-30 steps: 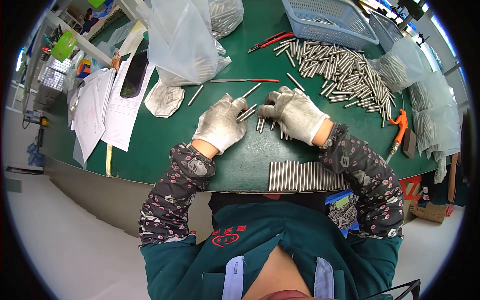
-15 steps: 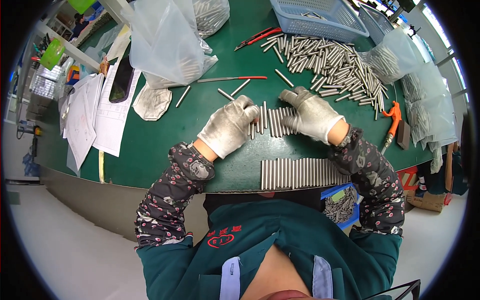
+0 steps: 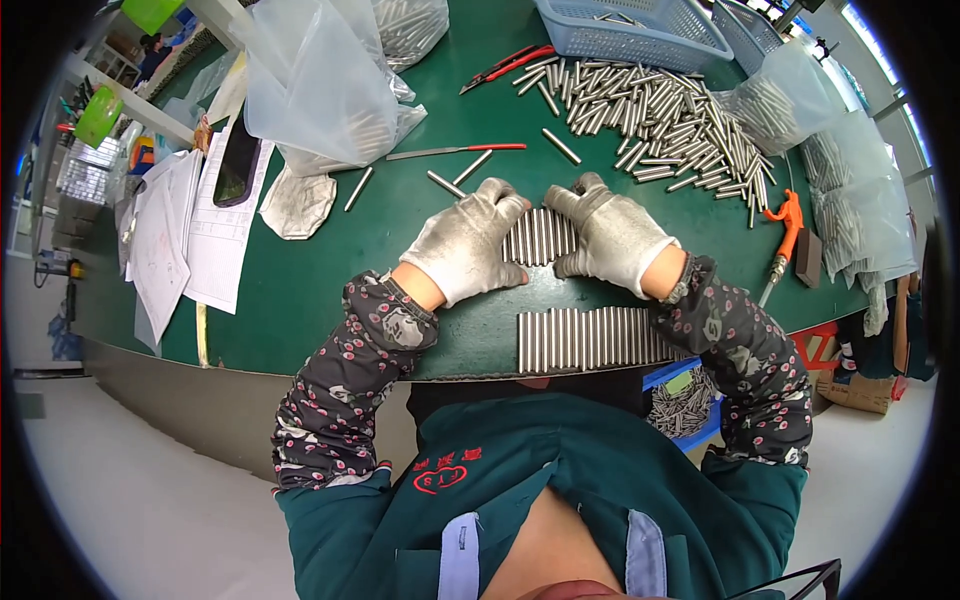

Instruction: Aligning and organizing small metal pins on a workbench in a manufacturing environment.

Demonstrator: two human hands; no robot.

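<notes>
Both my hands wear grey-white gloves and rest on the green table (image 3: pixel 330 290). My left hand (image 3: pixel 468 245) and my right hand (image 3: pixel 608 235) press from either side on a small row of short metal rods (image 3: pixel 538 236) lying side by side between them. A longer aligned row of the same rods (image 3: pixel 590 338) lies at the table's near edge, just below my hands. A loose heap of rods (image 3: pixel 660 115) spreads over the far right of the table.
A clear plastic bag (image 3: pixel 320 85) and papers (image 3: pixel 205 230) lie left. Red-handled pliers (image 3: pixel 505 65) and a thin red-handled tool (image 3: pixel 455 151) lie beyond my hands. Blue baskets (image 3: pixel 640 30) stand at the back, bagged rods (image 3: pixel 860 200) and an orange tool (image 3: pixel 785 225) at right.
My hands gathered scattered rods into a tidy row, closing in on it from both sides and drawing it toward me. The row at the table's edge has not moved.
</notes>
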